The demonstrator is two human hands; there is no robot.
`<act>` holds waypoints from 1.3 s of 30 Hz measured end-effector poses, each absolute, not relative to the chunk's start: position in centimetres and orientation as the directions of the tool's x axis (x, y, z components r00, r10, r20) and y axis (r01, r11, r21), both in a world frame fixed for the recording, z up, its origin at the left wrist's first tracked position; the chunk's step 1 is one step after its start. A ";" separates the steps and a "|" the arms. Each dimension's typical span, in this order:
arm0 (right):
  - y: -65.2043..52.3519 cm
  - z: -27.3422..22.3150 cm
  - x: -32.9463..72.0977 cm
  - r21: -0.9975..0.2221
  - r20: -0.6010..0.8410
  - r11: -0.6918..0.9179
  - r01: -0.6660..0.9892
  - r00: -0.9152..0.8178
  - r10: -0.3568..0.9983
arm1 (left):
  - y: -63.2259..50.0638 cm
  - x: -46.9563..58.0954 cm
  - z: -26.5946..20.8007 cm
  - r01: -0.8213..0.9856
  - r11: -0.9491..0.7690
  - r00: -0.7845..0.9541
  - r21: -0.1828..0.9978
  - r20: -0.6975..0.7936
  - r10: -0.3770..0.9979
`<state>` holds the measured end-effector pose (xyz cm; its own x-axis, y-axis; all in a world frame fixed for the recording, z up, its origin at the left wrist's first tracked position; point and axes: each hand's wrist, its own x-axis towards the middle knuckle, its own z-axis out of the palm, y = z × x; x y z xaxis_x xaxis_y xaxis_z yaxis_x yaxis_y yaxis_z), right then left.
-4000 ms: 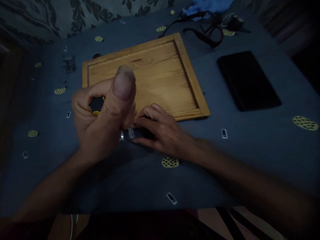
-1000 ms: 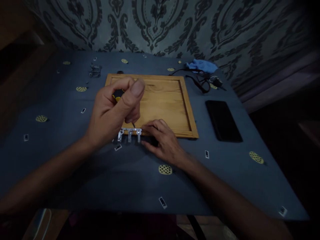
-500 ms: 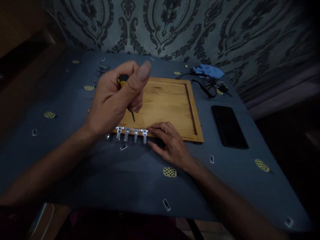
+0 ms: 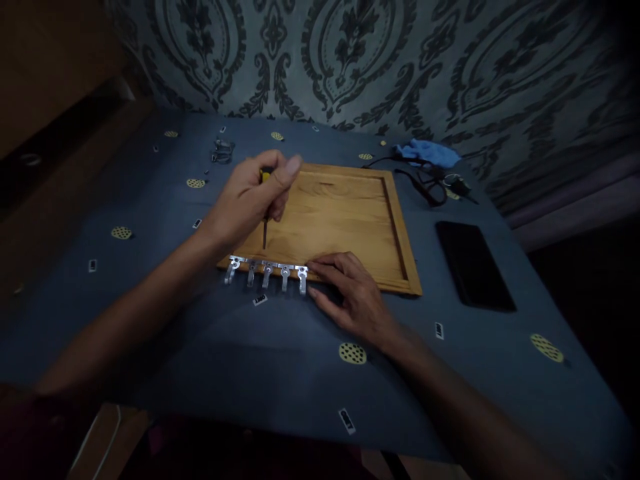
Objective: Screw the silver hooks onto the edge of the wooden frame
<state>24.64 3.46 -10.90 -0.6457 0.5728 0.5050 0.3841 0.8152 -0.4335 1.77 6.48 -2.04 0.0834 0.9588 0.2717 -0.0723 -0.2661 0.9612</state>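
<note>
My left hand (image 4: 253, 190) is closed round a screwdriver with a yellow-and-black handle (image 4: 266, 175). Its thin shaft points down, the tip a little above a metal hook rail (image 4: 269, 265). This silver rail carries several hooks and lies along the near edge of a shallow wooden tray (image 4: 340, 213), the hooks hanging over the front. At the rail's right end, my right hand (image 4: 353, 293) pinches with fingers on top and thumb below, by the tray's edge. Part of the tray's left side is hidden behind my left hand.
Small metal pieces (image 4: 223, 151) lie at the back left of the blue patterned tablecloth (image 4: 300, 373). To the right are a black phone (image 4: 474, 265), eyeglasses (image 4: 425, 190), keys (image 4: 460, 187) and a blue cloth (image 4: 430, 153). A patterned wall (image 4: 280, 60) stands behind the table.
The whole view has shifted, so everything sits slightly more to the right and lower. The screwdriver shaft now stands more upright, and the leftmost hook has come into fuller view.
</note>
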 end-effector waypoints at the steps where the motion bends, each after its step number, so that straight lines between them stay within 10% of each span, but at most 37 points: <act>1: 3.5 -10.9 24.6 -0.433 0.503 0.816 0.383 -0.648 0.572 | 6.5 1.8 -2.3 -0.027 -0.275 0.115 0.961 0.276 0.954; 13: 3.5 -10.8 24.4 -0.371 0.540 0.842 0.392 -0.646 0.539 | 10.4 -3.9 -5.3 0.666 -0.196 -0.070 0.720 0.322 0.944; 23: 3.9 -11.2 24.4 -0.344 0.596 0.868 0.358 -0.631 0.496 | 11.1 -5.8 -9.6 0.753 0.011 -0.158 0.658 0.165 0.974; 39: 4.1 -11.2 24.4 -0.315 0.607 0.879 0.359 -0.636 0.477 | 15.5 -15.2 -8.3 0.917 0.158 -0.283 0.367 0.316 0.905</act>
<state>24.40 4.05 -11.25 -0.6360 0.4771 0.6065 0.3589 0.8787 -0.3149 -15.19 15.51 -8.30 -0.2831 0.9055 0.3161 0.9166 0.1585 0.3670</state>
